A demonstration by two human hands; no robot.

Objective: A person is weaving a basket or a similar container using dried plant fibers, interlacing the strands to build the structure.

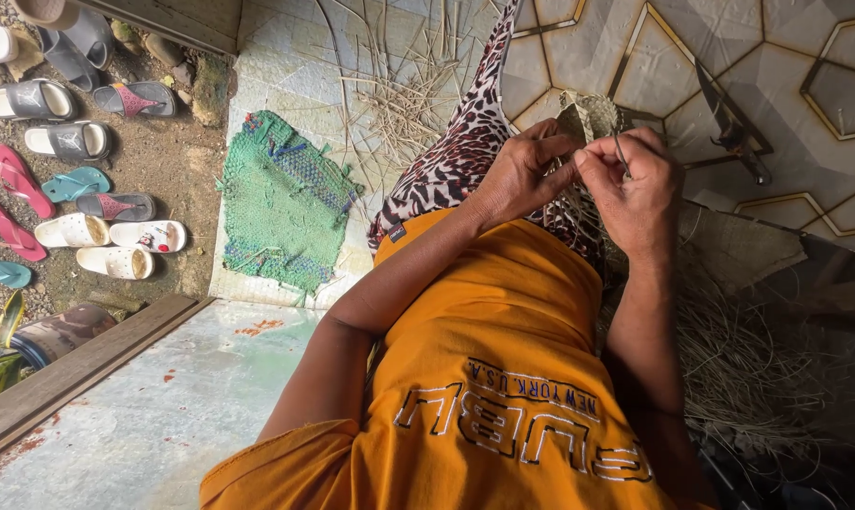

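My left hand (522, 170) pinches the edge of a small woven straw piece (590, 111) held above my lap. My right hand (637, 187) grips a thin strand or needle-like tool (620, 151) against the same piece, fingers closed around it. Both hands meet at the weaving, thumbs nearly touching. I wear an orange shirt (484, 359) and a spotted patterned cloth (456, 156) over my legs. Most of the woven piece is hidden behind my fingers.
A knife (729, 123) lies on the tiled floor at the right. Loose dry straw (399, 94) is scattered ahead and piled at my right side (748, 359). A green woven mat (281, 203) lies on the step. Several sandals (78, 189) sit on the dirt at left.
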